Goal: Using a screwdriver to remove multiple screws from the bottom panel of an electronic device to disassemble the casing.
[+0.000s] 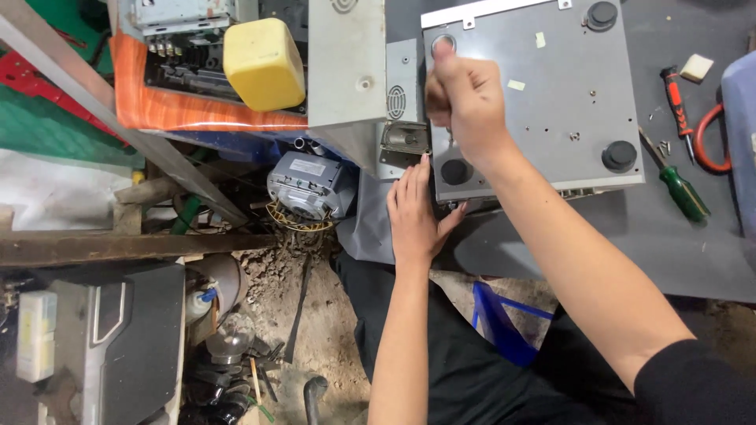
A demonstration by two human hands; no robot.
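Overhead, right hand (466,106) grip clenched on grey metal case (551,94); left hand (413,212) flat, released.

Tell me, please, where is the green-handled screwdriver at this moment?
In the head view, the green-handled screwdriver lies on the dark work surface at the right, just right of the grey metal case and below the red-handled screwdriver.

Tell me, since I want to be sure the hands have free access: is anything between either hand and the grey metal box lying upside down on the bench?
Nothing visible is. The right hand is already on the grey metal box, near its top left corner, and the left hand lies flat against the box's near left edge. The screwdrivers lie off to the right, out of the way.
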